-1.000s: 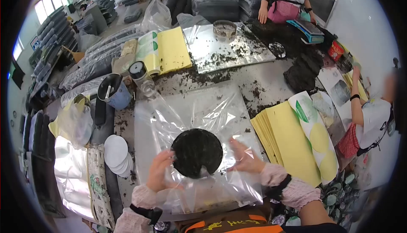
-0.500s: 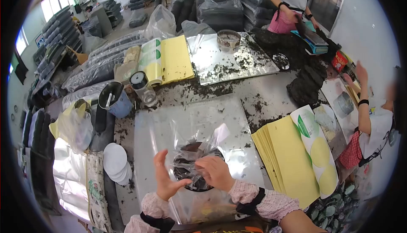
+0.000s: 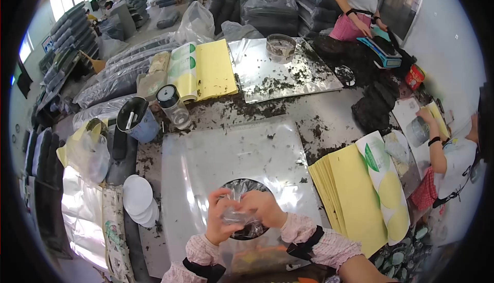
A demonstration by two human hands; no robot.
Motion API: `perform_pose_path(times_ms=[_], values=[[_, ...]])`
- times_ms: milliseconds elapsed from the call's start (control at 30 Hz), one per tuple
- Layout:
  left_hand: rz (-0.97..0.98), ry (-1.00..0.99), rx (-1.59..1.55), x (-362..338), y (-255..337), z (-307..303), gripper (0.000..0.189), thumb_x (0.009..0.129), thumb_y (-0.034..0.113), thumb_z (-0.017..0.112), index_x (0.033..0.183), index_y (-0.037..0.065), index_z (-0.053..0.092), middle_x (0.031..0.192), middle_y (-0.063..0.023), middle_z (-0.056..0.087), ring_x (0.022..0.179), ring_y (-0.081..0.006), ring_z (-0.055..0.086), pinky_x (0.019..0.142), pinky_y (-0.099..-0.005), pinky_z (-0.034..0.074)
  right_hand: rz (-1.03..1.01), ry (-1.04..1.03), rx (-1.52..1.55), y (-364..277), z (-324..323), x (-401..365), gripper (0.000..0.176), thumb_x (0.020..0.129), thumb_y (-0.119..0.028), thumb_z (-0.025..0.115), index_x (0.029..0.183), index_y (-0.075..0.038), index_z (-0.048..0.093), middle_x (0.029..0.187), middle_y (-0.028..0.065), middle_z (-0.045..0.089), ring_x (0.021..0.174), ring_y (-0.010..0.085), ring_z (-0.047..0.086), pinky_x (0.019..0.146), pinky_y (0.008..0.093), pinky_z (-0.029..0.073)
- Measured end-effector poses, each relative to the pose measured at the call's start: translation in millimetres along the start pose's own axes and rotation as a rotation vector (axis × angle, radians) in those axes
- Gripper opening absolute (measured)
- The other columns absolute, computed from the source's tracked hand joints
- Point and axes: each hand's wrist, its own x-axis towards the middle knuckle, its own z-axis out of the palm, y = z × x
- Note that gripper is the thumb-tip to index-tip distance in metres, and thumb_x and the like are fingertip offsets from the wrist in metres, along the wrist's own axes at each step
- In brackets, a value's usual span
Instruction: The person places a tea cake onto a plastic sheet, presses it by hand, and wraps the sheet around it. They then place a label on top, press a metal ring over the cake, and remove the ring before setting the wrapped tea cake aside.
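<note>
In front of me a round, dark, plastic-wrapped bundle sits on a shiny flat sheet. Gathered over its middle is crumpled clear plastic film. My left hand curls round the film from the left, its thumb low and its fingers bent above. From the other side my right hand presses bent fingers onto the same film, the fingertips of both hands close together. Both hands hide the centre of the bundle.
Yellow sheets and a printed label strip lie right. White paper discs, a blue cup and a lidded jar stand left. Dark crumbs litter the table. Two people work at the right, one by a scale.
My left hand has moved in from the side and closed on the film. The upright film ends are now folded down. At the right, a person's raised hands have come down to a clear ring.
</note>
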Motion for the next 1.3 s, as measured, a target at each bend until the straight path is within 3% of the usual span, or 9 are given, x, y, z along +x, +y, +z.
perform_pose_path(times_ms=[67, 200, 367, 567, 633, 800, 1067, 1200, 1300], values=[[0.041, -0.171, 0.232, -7.9, -2.2, 4.5, 0.038, 0.078, 0.021, 0.076, 0.106, 0.000, 0.063, 0.114, -0.0121, 0.060, 0.118, -0.0346, 0.053, 0.105, -0.0474, 0.041, 0.320, 0.280, 0.364, -3.1, 3.2, -17.3, 0.012, 0.081, -0.011, 0.066, 0.090, -0.004, 0.069, 0.099, 0.0094, 0.071, 0.094, 0.0285, 0.068, 0.086, 0.0379, 0.054], [0.121, -0.151, 0.673, -5.1, 15.4, 33.9, 0.024, 0.077, 0.007, 0.068, 0.100, 0.000, 0.064, 0.121, -0.0090, 0.061, 0.122, -0.0358, 0.051, 0.111, -0.0487, 0.038, 0.332, 0.304, -0.221, -55.9, -1.0, 4.2, 0.017, 0.075, -0.004, 0.072, 0.091, -0.003, 0.068, 0.092, 0.0102, 0.068, 0.087, 0.0293, 0.065, 0.077, 0.0379, 0.053], [0.093, -0.332, 0.505, -6.1, 20.8, 8.3, 0.090, 0.073, 0.032, 0.078, 0.146, -0.002, 0.038, 0.147, -0.0262, 0.042, 0.134, -0.0415, 0.042, 0.119, -0.0559, 0.025, 0.373, -0.002, -0.308, -34.9, 10.8, -4.5, 0.017, 0.079, -0.006, 0.067, 0.096, -0.002, 0.065, 0.096, 0.0135, 0.063, 0.088, 0.0341, 0.064, 0.074, 0.0422, 0.053], [0.053, -0.587, 0.764, -7.7, 16.6, 33.5, 0.101, 0.083, 0.053, 0.070, 0.149, -0.013, 0.031, 0.158, -0.0279, 0.031, 0.144, -0.0420, 0.032, 0.122, -0.0534, 0.019, 0.323, 0.188, -0.049, -18.3, -21.9, -38.8, 0.013, 0.080, -0.008, 0.068, 0.089, -0.001, 0.063, 0.092, 0.0164, 0.064, 0.081, 0.0353, 0.064, 0.073, 0.0440, 0.053], [0.061, -0.614, 0.818, -4.8, 17.4, 32.9, 0.097, 0.086, 0.056, 0.066, 0.146, -0.015, 0.035, 0.158, -0.0287, 0.031, 0.144, -0.0418, 0.033, 0.122, -0.0533, 0.019, 0.108, 0.331, -0.778, 0.1, -89.1, -77.1, 0.009, 0.080, -0.005, 0.069, 0.087, -0.007, 0.064, 0.083, 0.0116, 0.063, 0.076, 0.0307, 0.063, 0.065, 0.0423, 0.051], [0.046, -0.616, 0.830, -1.5, 22.3, 34.2, 0.096, 0.085, 0.054, 0.067, 0.145, -0.014, 0.036, 0.157, -0.0286, 0.033, 0.143, -0.0416, 0.034, 0.121, -0.0536, 0.020, 0.562, 0.430, -1.784, 20.6, -254.8, -208.7, 0.025, 0.086, -0.009, 0.063, 0.109, -0.006, 0.071, 0.110, 0.0137, 0.072, 0.105, 0.0330, 0.067, 0.087, 0.0424, 0.054], [0.079, -0.587, 0.848, -4.2, 25.1, 34.8, 0.094, 0.085, 0.054, 0.068, 0.146, -0.012, 0.038, 0.157, -0.0274, 0.034, 0.142, -0.0413, 0.035, 0.121, -0.0529, 0.021, 0.873, 0.982, -0.835, 5.4, -289.9, -201.7, 0.019, 0.095, -0.012, 0.063, 0.109, -0.002, 0.073, 0.081, 0.0092, 0.071, 0.071, 0.0159, 0.064, 0.067, 0.0308, 0.050], [0.062, -0.549, 0.877, -7.3, 25.1, 35.1, 0.090, 0.086, 0.057, 0.066, 0.146, -0.006, 0.043, 0.158, -0.0255, 0.033, 0.142, -0.0400, 0.035, 0.121, -0.0541, 0.020, 0.386, 1.095, -0.708, -118.7, -272.8, -98.4, 0.026, 0.097, -0.010, 0.060, 0.121, -0.005, 0.070, 0.080, -0.0049, 0.065, 0.067, 0.0009, 0.052, 0.058, 0.0226, 0.040], [0.107, -0.455, 0.912, -12.8, 29.3, 34.5, 0.083, 0.087, 0.055, 0.066, 0.147, 0.001, 0.046, 0.159, -0.0270, 0.029, 0.144, -0.0428, 0.032, 0.120, -0.0576, 0.018, 0.584, 0.697, -0.620, -89.9, -191.0, -85.4, 0.041, 0.097, -0.019, 0.060, 0.134, -0.003, 0.057, 0.106, 0.0050, 0.058, 0.091, 0.0139, 0.049, 0.077, 0.0297, 0.039]])
